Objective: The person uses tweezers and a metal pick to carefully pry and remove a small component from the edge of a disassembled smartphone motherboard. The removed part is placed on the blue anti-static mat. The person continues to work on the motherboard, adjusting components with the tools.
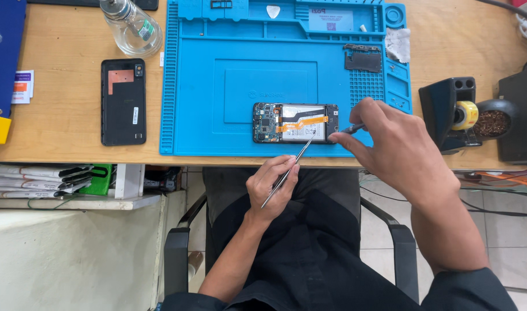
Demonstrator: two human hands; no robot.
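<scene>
An opened smartphone (295,122) lies on the blue repair mat (263,75), its circuit board, battery and orange flex cable exposed. My left hand (273,187) holds metal tweezers (289,170) whose tips reach the phone's lower middle edge. My right hand (396,147) grips a slim dark tool (351,129) with its tip at the phone's right end.
The phone's black back cover (123,101) lies on the wooden desk left of the mat. A clear bottle (131,26) stands at the back left. A small black cover plate (363,59) and a white wipe (398,44) rest on the mat's right. A tape dispenser (454,113) sits at right.
</scene>
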